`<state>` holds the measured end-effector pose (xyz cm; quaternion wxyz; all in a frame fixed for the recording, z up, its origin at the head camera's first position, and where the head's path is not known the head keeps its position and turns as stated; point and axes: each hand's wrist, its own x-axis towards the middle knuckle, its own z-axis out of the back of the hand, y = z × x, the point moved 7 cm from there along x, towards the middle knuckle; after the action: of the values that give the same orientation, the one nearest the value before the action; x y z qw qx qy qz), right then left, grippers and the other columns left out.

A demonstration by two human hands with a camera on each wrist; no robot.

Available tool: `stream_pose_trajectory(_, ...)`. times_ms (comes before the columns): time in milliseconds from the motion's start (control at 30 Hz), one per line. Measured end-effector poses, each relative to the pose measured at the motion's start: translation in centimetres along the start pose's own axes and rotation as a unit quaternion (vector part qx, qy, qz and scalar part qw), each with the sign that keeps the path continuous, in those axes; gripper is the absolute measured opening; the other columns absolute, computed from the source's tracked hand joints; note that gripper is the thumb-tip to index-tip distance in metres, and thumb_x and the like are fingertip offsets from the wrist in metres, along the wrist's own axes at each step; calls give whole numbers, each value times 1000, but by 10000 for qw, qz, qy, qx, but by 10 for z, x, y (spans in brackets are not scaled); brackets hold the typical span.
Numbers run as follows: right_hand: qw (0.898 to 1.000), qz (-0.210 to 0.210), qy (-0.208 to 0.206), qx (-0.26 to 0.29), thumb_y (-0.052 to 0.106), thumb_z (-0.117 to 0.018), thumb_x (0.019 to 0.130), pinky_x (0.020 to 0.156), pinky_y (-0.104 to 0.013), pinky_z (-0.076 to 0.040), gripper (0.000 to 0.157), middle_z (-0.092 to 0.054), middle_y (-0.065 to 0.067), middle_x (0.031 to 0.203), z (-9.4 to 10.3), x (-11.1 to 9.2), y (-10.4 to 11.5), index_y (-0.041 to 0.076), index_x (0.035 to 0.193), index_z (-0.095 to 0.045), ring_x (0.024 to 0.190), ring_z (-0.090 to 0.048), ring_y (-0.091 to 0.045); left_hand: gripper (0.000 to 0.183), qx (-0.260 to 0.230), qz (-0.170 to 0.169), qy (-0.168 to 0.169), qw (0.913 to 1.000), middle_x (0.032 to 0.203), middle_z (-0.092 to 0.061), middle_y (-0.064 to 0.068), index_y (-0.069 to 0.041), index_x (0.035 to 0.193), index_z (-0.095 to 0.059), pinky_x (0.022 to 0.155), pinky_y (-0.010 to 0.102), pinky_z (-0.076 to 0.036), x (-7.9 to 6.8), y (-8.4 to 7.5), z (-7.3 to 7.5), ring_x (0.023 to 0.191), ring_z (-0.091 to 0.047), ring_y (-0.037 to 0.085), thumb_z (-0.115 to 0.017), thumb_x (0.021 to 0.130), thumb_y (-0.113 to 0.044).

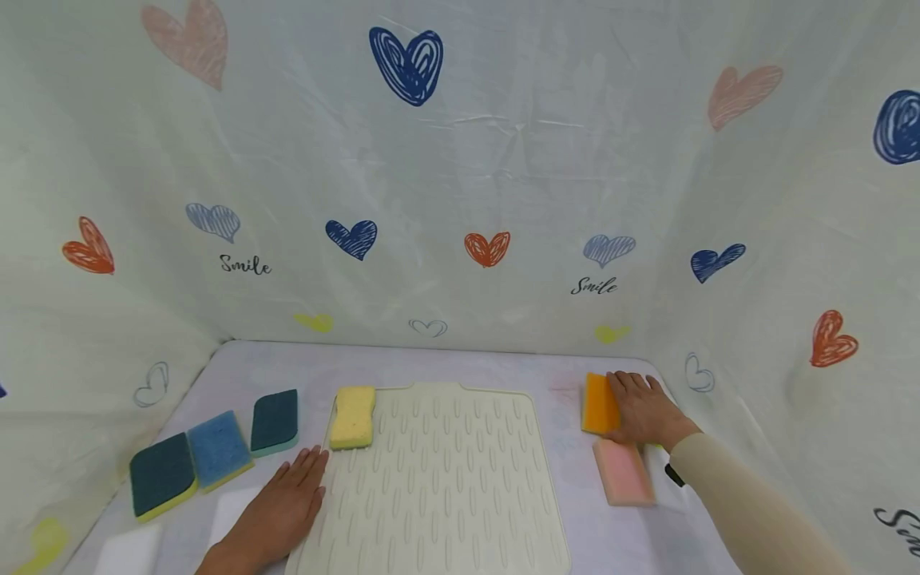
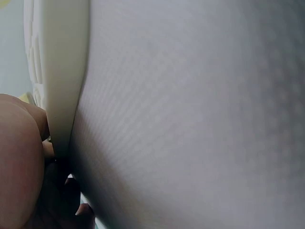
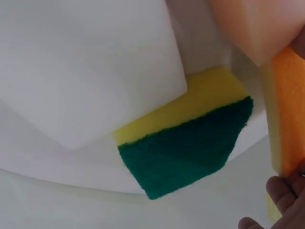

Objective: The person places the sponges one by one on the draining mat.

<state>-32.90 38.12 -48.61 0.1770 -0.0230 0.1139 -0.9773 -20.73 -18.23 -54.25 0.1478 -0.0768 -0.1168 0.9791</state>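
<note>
Heart-printed sheeting (image 1: 431, 168) behind a counter (image 1: 259, 363), orange sponge (image 1: 600, 406) at right, fingers of the right hand (image 1: 645, 409) grasping it, pink sponge (image 1: 624, 473) just nearer, ribbed mat (image 1: 446, 471) mid-counter (yellow sponge (image 1: 352, 417) on one corner), left hand (image 1: 276, 511) at its edge, fingers released.

The head camera looks from above, forward and down, across the tabletop (image 1: 496, 366) to the printed sheet (image 1: 532, 184). The left wrist camera is low, tilted sideways, very near the edge of the mat (image 1: 446, 471). The right wrist camera looks from near and shares the orange sponge (image 3: 291, 109) and pink sponge (image 3: 259, 24) with the head view.
</note>
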Motion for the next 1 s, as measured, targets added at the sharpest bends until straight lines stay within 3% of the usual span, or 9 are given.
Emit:
stream_pose_trajectory(200, 9980, -152, -576, -232, 63, -72, 71, 106, -62, -37, 108, -41, -26, 141, 12, 9, 4, -6, 144, -32, 124, -44, -42, 57, -63, 14, -17, 10000, 154, -37, 21, 0, 148, -38, 111, 62, -31, -2, 3, 0, 143, -32, 42, -52, 100, -29)
stream_pose_trajectory(567, 9955, -8, -798, -508, 64, -70, 72, 99, -56, -44, 105, -43, -24, 135, 26, 22, 24, -4, 143, -32, 116, -45, -38, 58, -75, 68, 29, 9999, 154, -36, 21, 0, 149, -37, 112, 61, -30, -1, 5, 0, 144, -31, 41, -51, 101, -30)
stream_pose_trajectory(1000, 9952, 163, -787, -551, 68, -65, 71, 101, -54, -43, 108, -43, -23, 142, 49, 37, 62, -3, 146, -33, 122, -46, -38, 56, -170, -53, -50, 9998, 154, -36, 23, 1, 148, -38, 112, 61, -30, 0, 3, 0, 143, -31, 42, -51, 101, -27)
